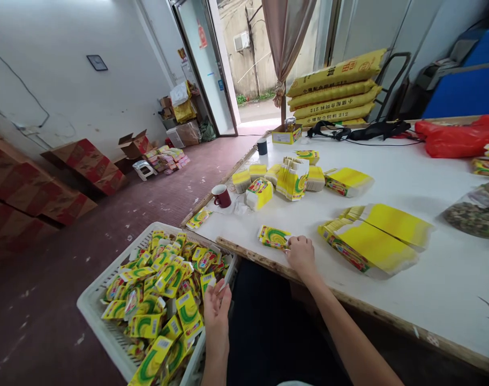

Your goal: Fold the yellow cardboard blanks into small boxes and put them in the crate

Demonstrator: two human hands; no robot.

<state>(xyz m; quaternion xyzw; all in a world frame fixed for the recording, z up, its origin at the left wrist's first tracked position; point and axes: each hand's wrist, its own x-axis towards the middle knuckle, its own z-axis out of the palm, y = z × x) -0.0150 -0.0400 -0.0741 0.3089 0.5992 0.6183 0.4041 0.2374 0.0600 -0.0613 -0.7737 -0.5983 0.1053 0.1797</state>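
In the head view, the yellow packet [273,237] lies flat on the white desk [449,300], just behind its worn wooden edge [252,255]. Your right hand [301,253] is drawn narrow, its fingers bent and closed on the packet's right end. Your left hand [217,305] is turned palm up beside the basket [92,320], fingers loosely curled; you cannot tell whether the pale bit at its fingertips is held.

Expect the packet to be light and fairly stiff, probably thin printed card with a glossy, slightly slippery face. Take it by a short end or along both long edges; a hard squeeze across the middle could crease it.

The basket is pale plastic with a slotted wall, heaped with loose packets [167,273] lying at all angles, some showing clear, shiny fronts. To the right of your right hand, flat card sleeves [383,228] lie in tight, fanned rows, smooth and straight-edged. Farther off stand a rounded, glossy maroon mug [221,197] and a soft, crumpled red bag [457,138].
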